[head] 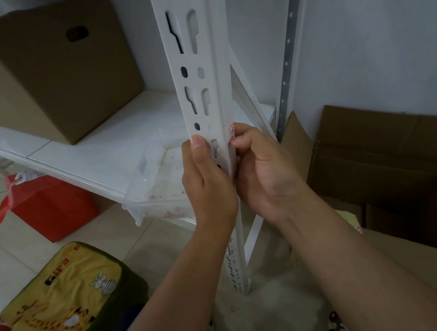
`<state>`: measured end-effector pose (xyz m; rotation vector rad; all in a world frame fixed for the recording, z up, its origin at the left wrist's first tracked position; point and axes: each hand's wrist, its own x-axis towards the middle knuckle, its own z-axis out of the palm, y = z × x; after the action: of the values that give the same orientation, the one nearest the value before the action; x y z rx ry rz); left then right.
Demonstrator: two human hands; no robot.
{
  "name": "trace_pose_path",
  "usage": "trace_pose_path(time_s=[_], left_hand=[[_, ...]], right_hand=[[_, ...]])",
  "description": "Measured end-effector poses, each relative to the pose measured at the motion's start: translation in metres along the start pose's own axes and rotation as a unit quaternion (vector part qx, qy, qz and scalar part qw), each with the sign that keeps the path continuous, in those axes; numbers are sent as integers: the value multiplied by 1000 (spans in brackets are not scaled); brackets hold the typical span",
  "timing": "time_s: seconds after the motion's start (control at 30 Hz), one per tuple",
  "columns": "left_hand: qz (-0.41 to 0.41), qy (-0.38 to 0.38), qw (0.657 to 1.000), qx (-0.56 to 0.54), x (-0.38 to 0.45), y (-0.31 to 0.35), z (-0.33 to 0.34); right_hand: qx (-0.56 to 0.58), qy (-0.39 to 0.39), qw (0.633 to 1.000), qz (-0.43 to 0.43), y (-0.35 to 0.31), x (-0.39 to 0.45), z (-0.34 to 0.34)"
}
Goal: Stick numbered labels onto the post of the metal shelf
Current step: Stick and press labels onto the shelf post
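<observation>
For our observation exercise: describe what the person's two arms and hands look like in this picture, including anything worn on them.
Both forearms are bare up to the picture's lower edge, with no sleeves in view. The left hand and right hand wear no gloves, and no rings, watch or bracelet show. The left thumbnail is short and unpainted.

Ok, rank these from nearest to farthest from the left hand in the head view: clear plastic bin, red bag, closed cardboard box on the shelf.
From the left hand:
1. Clear plastic bin, just left, on the shelf.
2. Red bag, further left, on the floor.
3. Cardboard box, upper left, on the shelf.
</observation>
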<state>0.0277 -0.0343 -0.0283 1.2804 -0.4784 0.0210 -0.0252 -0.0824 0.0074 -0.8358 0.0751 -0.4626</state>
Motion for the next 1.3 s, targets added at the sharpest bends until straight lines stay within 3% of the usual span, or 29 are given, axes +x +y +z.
trace_pose_path(time_s=[0.2, 0.37, 0.5, 0.6, 0.7, 0.77, 0.83, 0.9, 1.03, 1.17, 1.3], left_hand=[[-7, 8, 1000, -4, -1, 2, 1], [-12, 7, 1000, -10, 0, 1, 0], [-12, 3, 1000, 4, -1, 4, -1], [-13, 0, 999, 30, -3, 6, 0], [32, 42, 996, 76, -7, 7, 0], [114, 71, 984, 117, -10, 13, -3], [210, 37, 968, 131, -16, 22, -8], [250, -30, 961, 112, -24, 30, -14], [277, -106, 948, 119, -31, 37, -21], [286, -111, 940, 148, -24, 37, -24], [229, -97, 960, 129, -25, 38, -25]], right_hand=[[3, 7, 1000, 8, -1, 1, 2], [-31, 64, 997, 2, 6, 2, 5], [4, 11, 1000, 6, -1, -8, 0], [-52, 43, 997, -24, -2, -16, -9], [-214, 116, 967, -77, -3, -24, -19], [-306, 130, 936, -117, -5, -30, -21], [-360, 120, 913, -149, -7, -35, -18], [-400, 104, 896, -165, -9, -39, -16], [-460, 106, 864, -178, -11, -41, -17], [-490, 123, 838, -205, -12, -39, -19], [-504, 114, 824, -234, -8, -36, -22]])
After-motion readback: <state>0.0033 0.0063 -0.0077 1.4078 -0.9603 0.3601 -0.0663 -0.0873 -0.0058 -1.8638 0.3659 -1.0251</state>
